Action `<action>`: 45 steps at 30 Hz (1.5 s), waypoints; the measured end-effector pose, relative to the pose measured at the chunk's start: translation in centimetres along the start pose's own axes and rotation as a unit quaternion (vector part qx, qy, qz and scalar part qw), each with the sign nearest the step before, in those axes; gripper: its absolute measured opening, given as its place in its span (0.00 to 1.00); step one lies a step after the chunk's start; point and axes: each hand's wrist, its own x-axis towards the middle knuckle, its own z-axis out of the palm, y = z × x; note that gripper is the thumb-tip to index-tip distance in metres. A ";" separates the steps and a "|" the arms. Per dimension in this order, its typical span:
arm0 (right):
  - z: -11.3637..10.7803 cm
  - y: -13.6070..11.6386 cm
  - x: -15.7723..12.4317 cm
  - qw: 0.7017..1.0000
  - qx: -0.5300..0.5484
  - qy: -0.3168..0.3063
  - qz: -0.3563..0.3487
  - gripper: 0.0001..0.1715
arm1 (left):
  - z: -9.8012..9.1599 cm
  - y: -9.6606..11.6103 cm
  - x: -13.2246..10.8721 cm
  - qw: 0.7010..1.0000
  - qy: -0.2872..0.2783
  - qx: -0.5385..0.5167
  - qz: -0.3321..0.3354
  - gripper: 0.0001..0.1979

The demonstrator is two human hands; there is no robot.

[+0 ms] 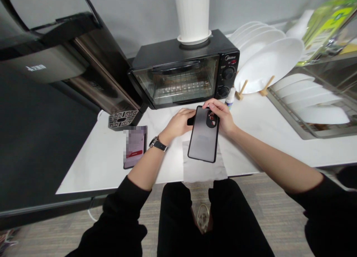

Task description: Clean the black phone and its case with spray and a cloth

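I hold a dark, see-through phone case (pixel 203 140) with a black rim tilted above a white cloth (pixel 205 167) on the white counter (pixel 251 138). My right hand (pixel 223 117) grips the case's top right corner by the camera cut-out. At the top left edge, my left hand (pixel 178 125), with a wristwatch on its wrist, pinches the case. A phone (pixel 135 146) lies flat on the counter to the left of my left forearm.
A black toaster oven (pixel 184 73) stands behind my hands with a white vase (pixel 193 15) on top. A small white bottle (pixel 230 98) stands by its right corner. White plates (pixel 267 61) lean on a wooden rack, and a metal dish rack (pixel 309 104) is at right. At left stands a dark appliance (pixel 92 63).
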 end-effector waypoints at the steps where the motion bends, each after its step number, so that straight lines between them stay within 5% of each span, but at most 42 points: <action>1: 0.0 0.1 0.0 1.000 -0.001 -0.001 -0.001 0.23 | 0.1 -0.1 0.0 1.000 0.001 -0.007 0.009 0.25; 10: -0.2 0.7 0.2 0.999 -0.024 -0.010 -0.028 0.21 | 0.3 -1.0 0.3 0.999 0.001 -0.033 0.024 0.23; 13: -0.4 0.4 0.0 0.999 -0.019 0.018 -0.036 0.21 | -0.9 0.1 -0.3 0.993 0.101 -0.064 -0.018 0.23; 16: -0.5 -0.7 -0.8 0.998 -0.017 0.054 -0.021 0.23 | -2.5 3.4 -3.0 0.959 0.232 -0.139 -0.081 0.28; 19: -0.2 -1.6 -2.2 0.998 -0.015 0.061 0.019 0.22 | -2.8 8.3 -7.5 0.965 0.171 -0.167 -0.111 0.32; 21: 0.4 -1.9 -3.4 0.997 -0.015 0.060 0.039 0.22 | -2.2 11.0 -10.4 0.971 0.148 -0.115 -0.149 0.43; 24: 1.6 -1.6 -5.4 0.996 -0.018 0.038 0.077 0.23 | -1.0 12.8 -13.4 0.965 0.160 -0.071 -0.197 0.44; 27: 1.6 -1.2 -7.8 0.995 -0.052 0.007 0.090 0.31 | -0.6 12.4 -15.1 0.963 0.171 -0.073 -0.197 0.36; 30: 0.0 -1.3 -10.4 0.980 -0.198 0.017 0.023 0.36 | -0.7 11.4 -16.6 0.958 0.180 -0.078 -0.208 0.33; 35: -2.2 -1.6 -13.5 0.898 -0.434 -0.056 -0.052 0.18 | -0.4 10.7 -18.6 0.955 0.177 -0.055 -0.233 0.36; 38: -3.0 -2.0 -14.4 0.895 -0.441 -0.058 -0.035 0.11 | -0.2 10.8 -18.9 0.961 0.142 -0.033 -0.236 0.38; 42: -5.1 -3.9 -14.7 0.939 -0.342 0.032 0.026 0.14 | -0.5 10.8 -18.2 0.971 0.097 -0.027 -0.215 0.39; 45: -5.8 -6.1 -14.4 0.933 -0.318 0.168 -0.032 0.14 | -0.3 10.8 -16.9 0.976 0.076 -0.052 -0.197 0.43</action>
